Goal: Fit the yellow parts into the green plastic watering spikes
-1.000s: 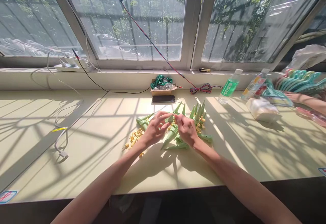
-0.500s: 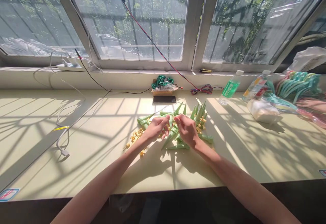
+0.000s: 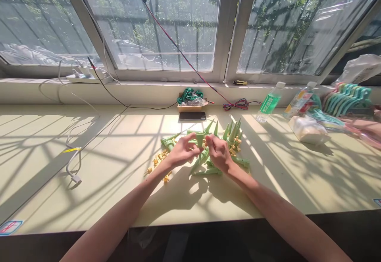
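Note:
A heap of green pointed plastic cones (image 3: 230,133) lies on the pale table (image 3: 104,174), with small yellow pieces (image 3: 159,160) scattered at its left. My left hand (image 3: 181,153) and my right hand (image 3: 218,153) meet above the heap. Both have their fingers pinched on one green cone (image 3: 200,138), held upright between them. Whether a small piece sits in my right fingertips is too small to tell.
A black phone (image 3: 192,116) and a box of green parts (image 3: 190,100) lie behind the heap. Two bottles (image 3: 269,103) and a white bag (image 3: 308,130) stand to the right. White cables (image 3: 73,151) trail at left. Another person's arm (image 3: 367,125) rests by stacked coloured hangers (image 3: 347,95).
The green cone between my fingertips has come up and stands more upright now. My hands stayed over the heap. The other person's hand at the far right has drawn back.

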{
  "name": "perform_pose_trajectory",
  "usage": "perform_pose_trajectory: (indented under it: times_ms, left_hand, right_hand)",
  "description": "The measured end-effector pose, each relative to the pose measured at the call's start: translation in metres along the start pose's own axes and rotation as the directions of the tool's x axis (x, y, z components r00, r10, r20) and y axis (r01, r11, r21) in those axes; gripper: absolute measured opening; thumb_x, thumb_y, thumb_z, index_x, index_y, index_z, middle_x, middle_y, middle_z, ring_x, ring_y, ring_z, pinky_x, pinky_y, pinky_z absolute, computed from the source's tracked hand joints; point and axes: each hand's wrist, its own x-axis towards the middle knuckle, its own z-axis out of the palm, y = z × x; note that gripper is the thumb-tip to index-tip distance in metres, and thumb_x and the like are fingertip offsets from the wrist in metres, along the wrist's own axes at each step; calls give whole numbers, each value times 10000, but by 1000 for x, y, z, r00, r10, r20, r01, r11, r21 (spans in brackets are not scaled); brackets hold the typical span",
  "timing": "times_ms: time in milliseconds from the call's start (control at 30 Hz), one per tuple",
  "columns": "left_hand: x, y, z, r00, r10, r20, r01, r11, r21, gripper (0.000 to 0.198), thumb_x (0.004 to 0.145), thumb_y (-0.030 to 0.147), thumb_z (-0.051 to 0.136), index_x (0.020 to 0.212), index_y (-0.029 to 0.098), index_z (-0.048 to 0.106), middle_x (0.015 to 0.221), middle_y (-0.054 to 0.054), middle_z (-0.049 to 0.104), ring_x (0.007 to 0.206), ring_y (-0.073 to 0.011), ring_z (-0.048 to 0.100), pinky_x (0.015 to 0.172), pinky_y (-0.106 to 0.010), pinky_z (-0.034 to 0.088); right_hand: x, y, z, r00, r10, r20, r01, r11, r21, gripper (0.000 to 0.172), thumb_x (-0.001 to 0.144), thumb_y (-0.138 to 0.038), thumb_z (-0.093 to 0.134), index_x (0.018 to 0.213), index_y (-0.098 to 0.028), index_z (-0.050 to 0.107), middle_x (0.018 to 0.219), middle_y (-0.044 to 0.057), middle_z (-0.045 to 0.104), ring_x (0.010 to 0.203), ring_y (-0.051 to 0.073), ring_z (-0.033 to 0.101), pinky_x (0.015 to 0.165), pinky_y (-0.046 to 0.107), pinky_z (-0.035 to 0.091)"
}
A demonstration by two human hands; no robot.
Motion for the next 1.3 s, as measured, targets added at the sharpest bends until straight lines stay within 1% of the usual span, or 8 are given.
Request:
perform_pose_trajectory:
  times_ms: [133,333,533,600,667,833,1067,1300]
  left_hand:
    - [-1,-3,2,999,33,-42,-30,998,59,523,731,336,756,1159,165,508,787,-3,572,562,-107,558,405,-185,448]
    - [-1,-2,5,977,155,-147,-116,963,244,428,779,378,700,1137,175,582,1171,-100,565,703,-95,572,515,-184,515]
    - [1,3,4,953,118,-279,-40,962,269,381,752,365,742,1031,165,577,959,-51,624,586,-83,563,438,-169,453]
    - [1,6,4,966,58,-253,-1,976,218,319,764,403,734,893,148,593,830,-33,625,554,-92,565,414,-168,427]
    - [0,8,5,985,-8,-171,28,992,119,352,806,470,682,773,128,605,722,-30,610,505,-93,546,395,-179,412]
    - [2,5,5,993,-76,-85,58,979,-193,554,858,627,547,762,91,648,734,-87,650,473,-105,538,377,-213,417]
    - [4,3,1,994,-112,-5,106,957,-270,590,837,678,537,860,100,656,756,-94,672,457,-104,529,375,-219,403]
    - [3,6,2,993,-108,42,116,932,-344,442,841,562,600,829,120,603,764,-73,656,479,-107,530,382,-219,410]
  right_hand:
    - [0,-1,0,1000,24,11,-24,1000,6,432,1028,-448,328,691,-210,456,562,-30,470,490,114,451,530,250,356]
    - [-1,0,1,1000,30,6,-30,1000,6,449,1026,-471,331,698,-205,483,572,-22,499,505,116,470,529,246,371]
    - [-1,-1,1,999,-20,-41,20,1000,-17,386,1021,-401,386,706,-201,484,584,-30,467,515,112,423,539,243,353]
    - [0,-1,1,997,-50,-52,49,998,-31,354,1022,-359,391,730,-195,503,610,-21,491,533,116,432,558,247,360]
    - [0,-1,0,995,-77,-67,74,996,-49,332,1023,-321,389,751,-189,524,635,-9,512,556,122,447,579,252,369]
    - [1,-1,-2,992,-124,-39,119,988,-99,308,1020,-284,395,801,-179,583,723,31,575,614,135,494,615,259,401]
    - [0,-1,-1,988,-152,0,151,982,-114,314,1025,-278,376,815,-182,589,770,44,589,670,145,529,653,261,430]
    - [2,-2,-2,984,-174,-23,172,981,-88,312,1025,-274,359,775,-193,529,731,24,550,650,137,498,638,252,410]
